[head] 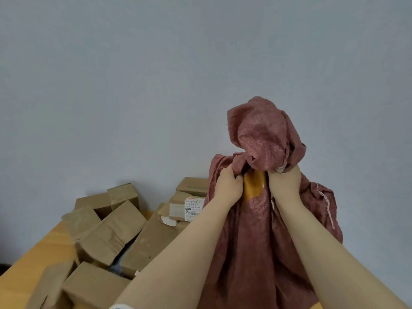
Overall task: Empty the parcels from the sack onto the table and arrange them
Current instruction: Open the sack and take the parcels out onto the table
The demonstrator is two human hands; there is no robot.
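Note:
A dull red woven sack (263, 230) hangs upended at the right, its bunched end raised above my hands. My left hand (228, 184) grips a fold of the sack on the left. My right hand (284, 179) grips the bunched cloth just to the right. Between the two hands an orange-brown taped parcel (254, 186) shows through a gap in the cloth. Several brown cardboard parcels (111, 233) lie tumbled in a heap on the wooden table (33, 253) to the left of the sack. One parcel (187, 208) near the sack carries a white shipping label.
A plain grey-blue wall (156, 74) stands right behind the table. The table's left edge runs diagonally at the lower left, with dark floor beyond it. A white string (327, 204) dangles from the sack's right side.

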